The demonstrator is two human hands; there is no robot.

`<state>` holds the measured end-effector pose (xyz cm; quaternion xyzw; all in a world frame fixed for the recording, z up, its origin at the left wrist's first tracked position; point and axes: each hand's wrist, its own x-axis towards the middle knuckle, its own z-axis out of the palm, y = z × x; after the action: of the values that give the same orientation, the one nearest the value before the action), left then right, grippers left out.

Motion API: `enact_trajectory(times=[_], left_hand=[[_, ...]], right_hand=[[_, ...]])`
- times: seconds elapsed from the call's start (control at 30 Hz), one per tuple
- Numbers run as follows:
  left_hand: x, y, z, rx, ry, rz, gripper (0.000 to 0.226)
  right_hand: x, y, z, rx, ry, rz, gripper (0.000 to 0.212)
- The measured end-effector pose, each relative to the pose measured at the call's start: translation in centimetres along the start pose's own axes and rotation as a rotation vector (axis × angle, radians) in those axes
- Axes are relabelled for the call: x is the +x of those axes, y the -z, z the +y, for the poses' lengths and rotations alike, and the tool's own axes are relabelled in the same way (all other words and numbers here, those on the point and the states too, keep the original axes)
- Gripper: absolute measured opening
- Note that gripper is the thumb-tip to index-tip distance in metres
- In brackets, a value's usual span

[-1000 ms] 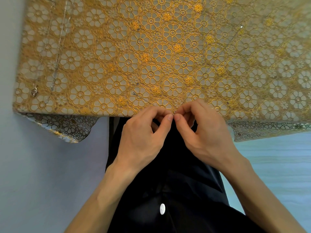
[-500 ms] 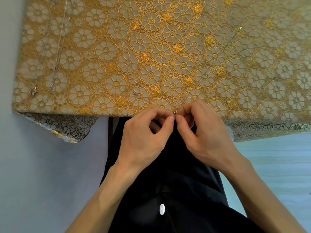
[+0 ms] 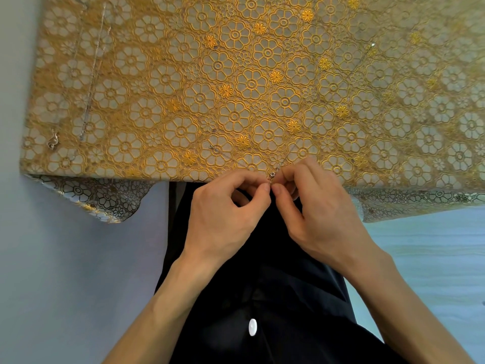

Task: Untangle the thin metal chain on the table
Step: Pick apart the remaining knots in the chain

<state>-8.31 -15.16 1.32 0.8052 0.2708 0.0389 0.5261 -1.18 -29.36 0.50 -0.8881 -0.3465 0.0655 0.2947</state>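
Both grips are closed on the thin chain (image 3: pixel 284 159) at the near edge of the worktop (image 3: pixel 262 74). The left hand (image 3: pixel 225 216) and right hand (image 3: pixel 317 211) sit thumb tip to thumb tip, each pinching the chain just below a small metal ring (image 3: pixel 272 174) that shows between them. From that pinch one fine strand runs up and right across the flowered cloth (image 3: pixel 162 82), and another leads left toward a small clasp end (image 3: pixel 210 146). The strands on the cloth look loose and free of knots, so any snag left seems to lie at the ring between the fingers; the work appears well along, though the pinch hides that spot. Well apart, at the far left, two other chains (image 3: pixel 91 82) and a small pendant (image 3: pixel 53 141) lie straight.
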Motion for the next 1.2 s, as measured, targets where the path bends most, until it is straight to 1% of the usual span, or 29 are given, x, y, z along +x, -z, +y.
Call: enact_trajectory(times=[0.13, 0.27, 0.47, 0.63, 0.77, 1.0, 1.2], left_hand=[[-0.13, -0.05, -0.02, -0.035, 0.04, 0.012, 0.007], [-0.11, -0.01, -0.15, -0.06, 0.06, 0.013, 0.007], [-0.3, -0.31, -0.27, -0.044, 0.001, -0.004, 0.007], [-0.45, -0.57, -0.54, 0.067, -0.058, -0.001, 0.005], [-0.57, -0.59, -0.5, 0.135, -0.098, 0.023, 0.013], [-0.36, -0.58, -0.64, 0.159, -0.149, 0.02, 0.012], [-0.02, -0.6, -0.48, 0.179, -0.165, 0.031, 0.012]], right_hand=[[-0.12, 0.03, -0.2, 0.064, -0.029, 0.033, 0.016], [-0.14, 0.48, -0.42, 0.205, -0.134, 0.065, 0.008], [-0.09, 0.71, -0.61, 0.265, -0.232, 0.112, 0.003], [-0.11, 0.65, -0.56, 0.28, -0.237, 0.075, 0.002], [-0.14, 0.45, -0.53, 0.277, -0.224, 0.056, 0.004], [0.0, 0.49, -0.01, 0.291, -0.172, 0.009, 0.003], [-0.11, 0.2, 0.03, 0.263, -0.174, 0.034, 0.004]])
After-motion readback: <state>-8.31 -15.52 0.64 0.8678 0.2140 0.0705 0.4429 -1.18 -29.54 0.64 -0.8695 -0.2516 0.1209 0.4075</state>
